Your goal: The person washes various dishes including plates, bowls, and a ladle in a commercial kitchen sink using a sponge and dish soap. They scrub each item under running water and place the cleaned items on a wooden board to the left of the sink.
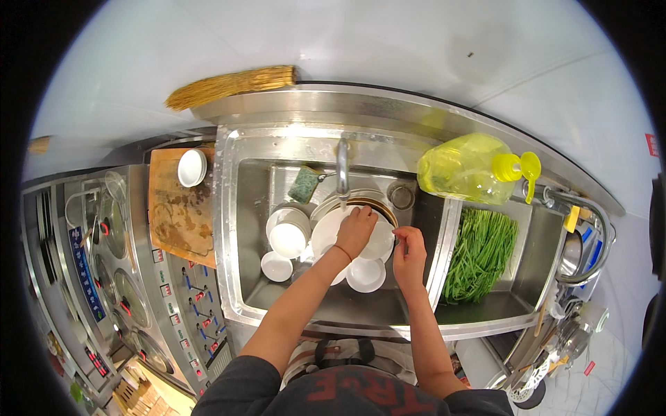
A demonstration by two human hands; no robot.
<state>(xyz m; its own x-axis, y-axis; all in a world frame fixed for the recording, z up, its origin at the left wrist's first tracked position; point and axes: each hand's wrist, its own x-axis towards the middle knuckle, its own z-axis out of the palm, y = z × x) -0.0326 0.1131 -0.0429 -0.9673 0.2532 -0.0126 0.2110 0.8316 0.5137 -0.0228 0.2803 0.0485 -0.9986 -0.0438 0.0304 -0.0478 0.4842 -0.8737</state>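
Note:
Below the metal faucet (342, 169), my left hand (358, 231) lies over a white bowl (379, 242), its fingertips bent down inside the stacked dishes; its hold is unclear. My right hand (409, 252) touches the right rim of that bowl with thumb and forefinger. Under and around the bowl are white plates (323, 229) and a brown-rimmed round vessel. A small white bowl (366, 275) sits just nearer to me. Left of these stand stacked white bowls (287, 240) and a single small bowl (277, 267). A green scouring sponge (304, 184) lies behind them.
A drain strainer (402, 196) is at the back of the sink. Green chives (481, 255) fill the right basin; a yellow detergent bottle (465, 169) lies across the rear divider. On the left, a wooden board (179, 218) holds white bowls (192, 168). A straw brush (234, 86) rests on the back ledge.

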